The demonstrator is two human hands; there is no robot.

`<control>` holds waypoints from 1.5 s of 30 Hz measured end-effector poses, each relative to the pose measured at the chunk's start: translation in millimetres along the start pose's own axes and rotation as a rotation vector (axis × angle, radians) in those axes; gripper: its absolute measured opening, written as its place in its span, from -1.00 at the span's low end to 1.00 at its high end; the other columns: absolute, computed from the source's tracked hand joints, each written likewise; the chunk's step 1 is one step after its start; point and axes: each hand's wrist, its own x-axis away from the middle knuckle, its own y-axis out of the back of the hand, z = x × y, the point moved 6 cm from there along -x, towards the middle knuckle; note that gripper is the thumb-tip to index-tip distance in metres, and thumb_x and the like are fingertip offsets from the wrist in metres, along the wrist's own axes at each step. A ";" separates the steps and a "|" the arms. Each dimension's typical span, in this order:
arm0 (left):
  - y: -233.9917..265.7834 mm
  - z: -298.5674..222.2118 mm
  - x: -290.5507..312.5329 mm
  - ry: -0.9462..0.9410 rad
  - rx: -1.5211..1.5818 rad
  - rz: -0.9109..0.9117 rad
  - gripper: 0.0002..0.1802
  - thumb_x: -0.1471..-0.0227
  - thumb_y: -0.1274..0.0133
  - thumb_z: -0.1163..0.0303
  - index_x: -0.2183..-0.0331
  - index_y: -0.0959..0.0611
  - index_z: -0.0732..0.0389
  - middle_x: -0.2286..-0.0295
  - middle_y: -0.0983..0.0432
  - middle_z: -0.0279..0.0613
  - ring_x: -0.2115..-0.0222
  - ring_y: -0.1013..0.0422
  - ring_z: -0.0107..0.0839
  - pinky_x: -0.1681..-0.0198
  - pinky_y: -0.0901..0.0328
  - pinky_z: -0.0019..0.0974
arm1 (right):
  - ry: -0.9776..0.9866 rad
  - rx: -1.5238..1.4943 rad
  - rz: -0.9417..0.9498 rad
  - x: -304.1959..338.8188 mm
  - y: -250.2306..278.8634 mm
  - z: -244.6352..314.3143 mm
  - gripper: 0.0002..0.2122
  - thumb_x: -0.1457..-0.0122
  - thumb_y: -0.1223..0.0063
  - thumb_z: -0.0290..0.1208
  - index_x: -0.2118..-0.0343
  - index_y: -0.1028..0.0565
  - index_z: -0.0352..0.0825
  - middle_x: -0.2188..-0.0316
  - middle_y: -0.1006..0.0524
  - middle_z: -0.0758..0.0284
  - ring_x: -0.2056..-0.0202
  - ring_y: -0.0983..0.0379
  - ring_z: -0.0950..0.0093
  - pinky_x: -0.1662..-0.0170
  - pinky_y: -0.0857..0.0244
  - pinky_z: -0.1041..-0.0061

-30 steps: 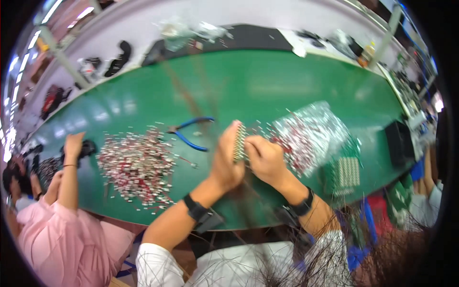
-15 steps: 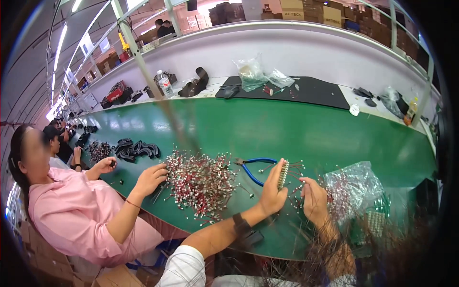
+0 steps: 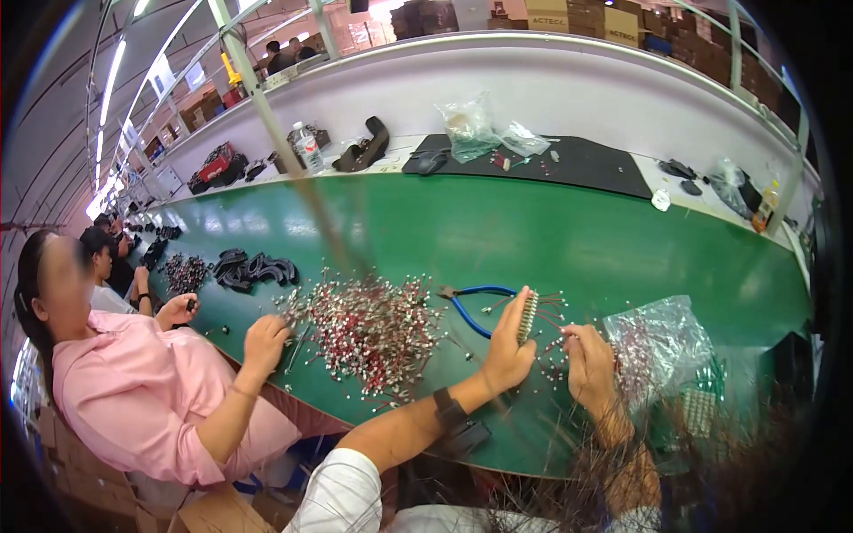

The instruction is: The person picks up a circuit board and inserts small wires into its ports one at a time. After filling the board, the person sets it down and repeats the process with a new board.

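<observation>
My left hand (image 3: 506, 357) is closed around a pale, narrow panel of small blocks in rows (image 3: 528, 317), held upright on edge above the green table. Thin red wires (image 3: 553, 305) with small light tips fan out from its right side. Just to the right, my right hand (image 3: 591, 371) has thumb and fingers pinched at the end of one red wire; the tip itself is hidden. Blue-handled cutters (image 3: 471, 311) lie behind my left hand. Loose wired pieces (image 3: 548, 362) are scattered between my hands.
A large heap of red-wired parts (image 3: 369, 333) lies left of my hands, beside a co-worker's hand (image 3: 265, 345). On the right are a clear plastic bag of wires (image 3: 662, 342) and another pale panel (image 3: 697, 413). A black mat (image 3: 586, 166) is at the back.
The co-worker's near hand has drawn back left from the heap, and tweezers now show beside it. My left hand still holds the panel; my right hand has barely shifted.
</observation>
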 end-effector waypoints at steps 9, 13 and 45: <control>-12.7 4.7 0.3 -0.047 0.025 0.003 -0.05 0.19 0.12 0.70 -0.32 -0.11 0.33 -0.23 -0.16 0.15 -0.30 -0.07 -0.03 -0.35 0.07 -0.19 | -0.100 -0.234 -0.155 24.1 -4.0 -52.7 -0.86 -0.31 0.12 -0.57 0.15 -0.48 -0.42 0.46 -0.51 0.27 0.47 -0.45 0.48 0.39 -0.31 0.54; -8.7 3.9 1.5 -0.032 0.000 0.019 -0.04 0.19 0.13 0.70 -0.32 -0.09 0.32 -0.22 -0.16 0.16 -0.29 -0.08 0.01 -0.35 0.05 -0.18 | 0.024 -0.068 -0.155 20.4 -9.6 -32.5 -0.90 -0.29 0.08 -0.60 0.21 -0.49 -0.41 0.51 -0.44 0.31 0.52 -0.36 0.53 0.45 -0.24 0.54; -26.7 -11.0 8.7 -0.017 0.070 0.174 -0.18 0.15 0.10 0.75 -0.24 -0.26 0.38 -0.09 -0.33 0.20 -0.12 -0.32 0.03 -0.22 -0.17 -0.15 | 0.076 0.014 -0.180 11.0 -8.1 -0.8 -0.88 -0.07 -0.16 -0.64 0.31 -0.52 -0.41 0.52 -0.53 0.26 0.57 -0.48 0.51 0.50 -0.35 0.53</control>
